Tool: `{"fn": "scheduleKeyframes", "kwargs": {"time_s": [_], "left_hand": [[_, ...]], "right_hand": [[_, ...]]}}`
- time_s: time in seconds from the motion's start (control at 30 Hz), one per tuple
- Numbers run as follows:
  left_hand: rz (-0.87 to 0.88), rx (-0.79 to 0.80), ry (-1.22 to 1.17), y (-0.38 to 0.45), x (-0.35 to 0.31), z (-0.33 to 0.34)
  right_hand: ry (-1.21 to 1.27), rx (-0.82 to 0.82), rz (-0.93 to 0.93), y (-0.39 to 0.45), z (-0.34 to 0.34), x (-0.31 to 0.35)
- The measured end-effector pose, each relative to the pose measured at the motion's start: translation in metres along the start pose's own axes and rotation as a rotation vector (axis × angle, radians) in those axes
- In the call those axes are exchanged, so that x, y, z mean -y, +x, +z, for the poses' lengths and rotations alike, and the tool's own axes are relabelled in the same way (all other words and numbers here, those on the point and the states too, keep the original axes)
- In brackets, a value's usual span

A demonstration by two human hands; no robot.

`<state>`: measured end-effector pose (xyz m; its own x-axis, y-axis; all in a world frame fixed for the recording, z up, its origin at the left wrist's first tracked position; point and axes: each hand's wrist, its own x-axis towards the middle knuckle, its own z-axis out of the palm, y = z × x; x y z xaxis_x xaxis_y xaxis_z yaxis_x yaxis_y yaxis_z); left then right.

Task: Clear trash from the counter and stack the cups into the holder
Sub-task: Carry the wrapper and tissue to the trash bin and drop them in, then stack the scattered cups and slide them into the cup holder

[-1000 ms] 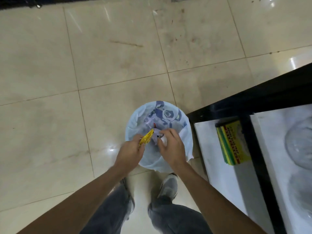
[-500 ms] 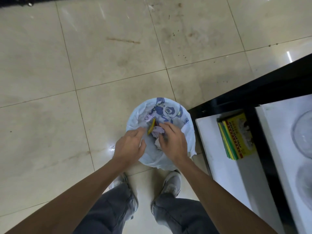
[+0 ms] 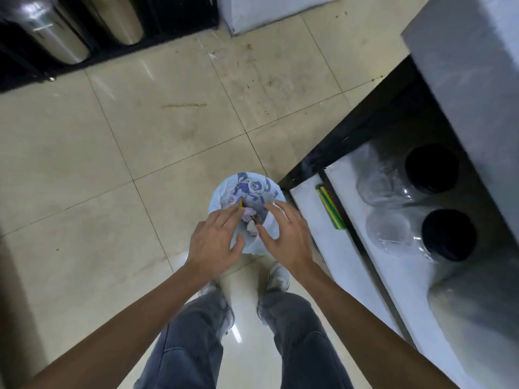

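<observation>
In the head view both hands hang spread over a small bin lined with a pale printed bag (image 3: 247, 189), which stands on the tiled floor (image 3: 112, 164) just in front of the person's shoes. The left hand (image 3: 214, 242) has its fingers fanned wide and grips nothing; its fingertips reach over the near left part of the bag's rim. The right hand (image 3: 286, 237) is likewise splayed and empty, its fingers pointing over the near right part of the rim. Inside the bag lies the trash: a yellow wrapper (image 3: 241, 203) standing on edge just beyond the left fingertips, and crumpled white paper (image 3: 252, 227) in the gap between the two hands, lower than both. I judge the trash step for this load done, so the next move turns on where the cups lie: clear plastic cups (image 3: 389, 178) rest on a lower shelf (image 3: 365, 248) of the black-framed counter (image 3: 351, 136), off to the person's right and higher than the bin, beside two dark round openings (image 3: 432, 168) that are probably the holder. The right hand is plainly the nearer one; the cups lie to its right and a little forward, well apart from it. A green and yellow packet (image 3: 331, 209) sits at that shelf's left edge, between the right hand and the cups.
</observation>
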<state>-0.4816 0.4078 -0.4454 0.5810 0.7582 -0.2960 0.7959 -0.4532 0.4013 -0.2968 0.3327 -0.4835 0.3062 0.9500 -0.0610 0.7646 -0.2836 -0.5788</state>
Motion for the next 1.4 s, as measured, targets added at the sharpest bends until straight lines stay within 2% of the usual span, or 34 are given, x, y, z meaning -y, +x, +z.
{"fn": "scheduleKeyframes", "kwargs": {"time_s": [0.33, 0.5, 0.73, 1.03, 1.4], "left_hand": [[0.157, -0.055, -0.027, -0.065, -0.069, -0.122], [0.331, -0.131, -0.041, -0.078, -0.106, -0.175], [0.570, -0.193, -0.082, -0.088, -0.174, -0.230], [0.887, -0.233, -0.126, -0.084, -0.297, -0.263], [1.054, -0.151, -0.080, -0.084, -0.456, -0.229]], "right_hand": [[-0.094, -0.154, 0.112, -0.063, -0.135, 0.089], [-0.031, -0.421, 0.128, -0.090, -0.198, 0.121], [-0.047, -0.612, 0.218, -0.142, -0.280, 0.145], [-0.061, -0.870, 0.329, -0.212, -0.364, 0.120], [-0.122, -1.064, 0.453, -0.290, -0.446, 0.037]]}}
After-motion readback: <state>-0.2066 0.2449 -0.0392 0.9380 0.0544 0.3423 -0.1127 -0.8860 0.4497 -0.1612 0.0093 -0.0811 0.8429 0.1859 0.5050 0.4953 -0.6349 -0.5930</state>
